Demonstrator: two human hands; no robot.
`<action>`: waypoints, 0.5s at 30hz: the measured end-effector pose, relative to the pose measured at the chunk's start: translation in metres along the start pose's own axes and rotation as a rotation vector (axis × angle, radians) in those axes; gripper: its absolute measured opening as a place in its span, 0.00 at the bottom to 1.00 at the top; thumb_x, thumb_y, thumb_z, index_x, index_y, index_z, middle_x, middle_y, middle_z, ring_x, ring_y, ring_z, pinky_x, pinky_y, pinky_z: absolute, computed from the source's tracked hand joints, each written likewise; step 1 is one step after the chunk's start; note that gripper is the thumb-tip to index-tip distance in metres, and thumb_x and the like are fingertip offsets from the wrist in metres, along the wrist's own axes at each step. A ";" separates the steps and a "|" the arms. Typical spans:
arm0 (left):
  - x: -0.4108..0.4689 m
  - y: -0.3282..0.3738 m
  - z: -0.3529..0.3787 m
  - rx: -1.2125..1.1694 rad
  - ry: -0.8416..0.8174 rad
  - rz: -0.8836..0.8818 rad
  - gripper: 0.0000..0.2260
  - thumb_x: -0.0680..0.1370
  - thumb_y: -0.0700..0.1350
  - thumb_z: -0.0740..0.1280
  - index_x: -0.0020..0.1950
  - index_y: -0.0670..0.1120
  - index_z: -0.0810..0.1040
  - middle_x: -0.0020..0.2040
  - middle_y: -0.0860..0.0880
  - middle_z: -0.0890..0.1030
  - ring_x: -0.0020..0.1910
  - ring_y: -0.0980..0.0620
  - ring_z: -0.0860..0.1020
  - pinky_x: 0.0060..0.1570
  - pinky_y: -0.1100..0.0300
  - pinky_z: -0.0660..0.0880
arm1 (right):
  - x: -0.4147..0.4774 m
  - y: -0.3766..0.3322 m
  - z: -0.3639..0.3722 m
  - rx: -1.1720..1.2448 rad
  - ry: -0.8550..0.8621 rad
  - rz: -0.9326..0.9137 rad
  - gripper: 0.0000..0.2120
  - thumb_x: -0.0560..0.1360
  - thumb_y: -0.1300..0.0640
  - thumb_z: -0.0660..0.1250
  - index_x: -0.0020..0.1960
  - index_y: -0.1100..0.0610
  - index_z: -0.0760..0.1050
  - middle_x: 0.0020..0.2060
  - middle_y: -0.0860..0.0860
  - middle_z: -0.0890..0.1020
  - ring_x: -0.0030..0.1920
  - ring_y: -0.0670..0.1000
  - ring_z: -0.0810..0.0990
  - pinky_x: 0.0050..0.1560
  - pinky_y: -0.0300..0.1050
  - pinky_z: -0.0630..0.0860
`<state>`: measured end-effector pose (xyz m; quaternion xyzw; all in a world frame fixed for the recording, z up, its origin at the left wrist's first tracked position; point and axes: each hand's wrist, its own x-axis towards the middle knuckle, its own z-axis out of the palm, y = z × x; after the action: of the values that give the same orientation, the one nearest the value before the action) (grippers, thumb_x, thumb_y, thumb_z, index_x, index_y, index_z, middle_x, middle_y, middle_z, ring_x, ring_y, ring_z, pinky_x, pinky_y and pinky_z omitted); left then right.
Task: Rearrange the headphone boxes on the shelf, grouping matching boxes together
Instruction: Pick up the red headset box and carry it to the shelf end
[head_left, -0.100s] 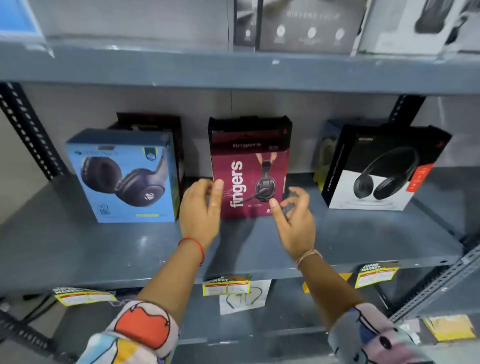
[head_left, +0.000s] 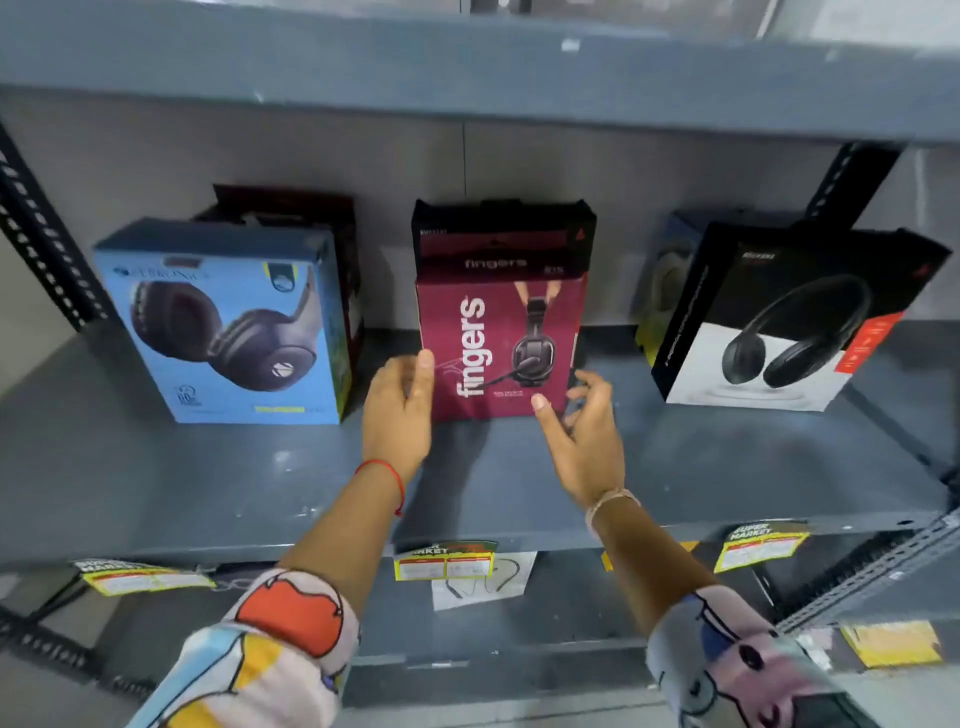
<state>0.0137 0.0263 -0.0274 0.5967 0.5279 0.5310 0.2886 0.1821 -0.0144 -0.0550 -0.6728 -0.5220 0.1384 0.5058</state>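
Observation:
A maroon "fingers" headphone box stands upright in the middle of the grey shelf. My left hand is at its lower left corner, thumb touching the left edge, fingers apart. My right hand is at its lower right corner, fingers spread and curled, a fingertip on the front face. Neither hand grips the box. A blue headphone box stands at the left with a dark maroon box behind it. A black-and-white headphone box stands at the right, with a blue-and-yellow box partly hidden behind it.
The upper shelf board hangs low over the boxes. Perforated black uprights frame both sides. Yellow price tags hang from the shelf's front lip. A lower shelf holds a white card with a neckband earphone.
The view has shifted slightly downward. Both hands stay at the lower corners of the maroon box, barely moved.

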 end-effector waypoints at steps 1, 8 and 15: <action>0.006 -0.011 0.010 -0.085 -0.012 -0.111 0.14 0.80 0.52 0.55 0.49 0.44 0.73 0.50 0.48 0.76 0.50 0.52 0.73 0.44 0.67 0.64 | 0.006 0.010 0.006 0.019 -0.047 0.039 0.30 0.72 0.45 0.67 0.67 0.57 0.62 0.59 0.55 0.73 0.49 0.54 0.79 0.56 0.58 0.77; 0.033 -0.056 0.050 -0.360 -0.140 -0.401 0.33 0.74 0.66 0.46 0.74 0.50 0.57 0.75 0.52 0.61 0.73 0.54 0.60 0.75 0.53 0.52 | 0.056 0.045 0.041 0.240 -0.067 0.134 0.42 0.67 0.39 0.69 0.73 0.55 0.56 0.71 0.55 0.67 0.71 0.53 0.67 0.71 0.56 0.66; 0.016 -0.029 0.041 -0.303 0.084 -0.391 0.23 0.79 0.58 0.46 0.70 0.54 0.67 0.61 0.53 0.67 0.66 0.55 0.64 0.72 0.59 0.54 | 0.043 0.024 0.011 0.239 -0.011 0.102 0.23 0.74 0.45 0.60 0.68 0.50 0.70 0.59 0.57 0.75 0.61 0.50 0.71 0.68 0.53 0.68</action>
<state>0.0410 0.0581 -0.0596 0.4108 0.5590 0.5624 0.4499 0.2053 0.0292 -0.0651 -0.6327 -0.4695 0.2290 0.5718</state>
